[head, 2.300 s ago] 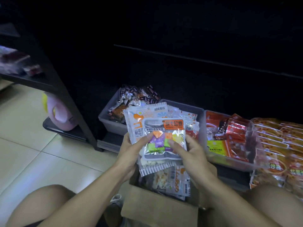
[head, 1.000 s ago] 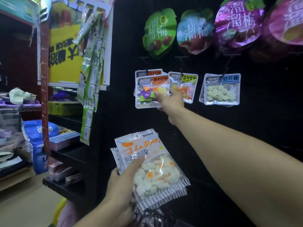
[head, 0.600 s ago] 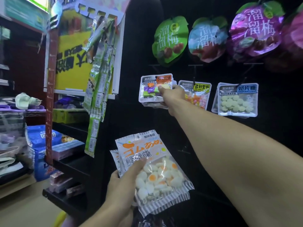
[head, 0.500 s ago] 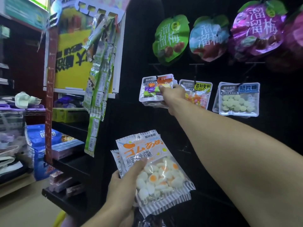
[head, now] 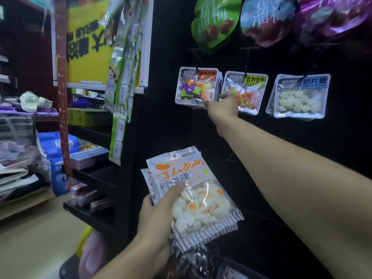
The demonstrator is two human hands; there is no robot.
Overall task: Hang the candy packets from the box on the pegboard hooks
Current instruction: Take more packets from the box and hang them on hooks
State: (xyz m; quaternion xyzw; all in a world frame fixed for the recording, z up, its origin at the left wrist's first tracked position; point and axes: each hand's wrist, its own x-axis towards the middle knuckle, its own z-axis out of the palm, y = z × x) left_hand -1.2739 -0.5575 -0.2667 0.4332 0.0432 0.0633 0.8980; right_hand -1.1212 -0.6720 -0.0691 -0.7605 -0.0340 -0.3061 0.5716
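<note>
A packet of coloured cube candies hangs on a pegboard hook, in front of more of the same kind. My right hand reaches up to its lower right corner and pinches it between thumb and fingertips. Lower down, my left hand grips a small stack of fried-egg gummy packets, thumb across the front one. The box is out of sight.
On the black pegboard hang a jelly-bean packet and a white-tablet packet, with big plum bags above. A snack strip dangles at left beside dark shelves.
I rose from the box to the pegboard. The cube candy packet went onto its hook and hangs flat; my right hand slid from its top to its lower corner.
</note>
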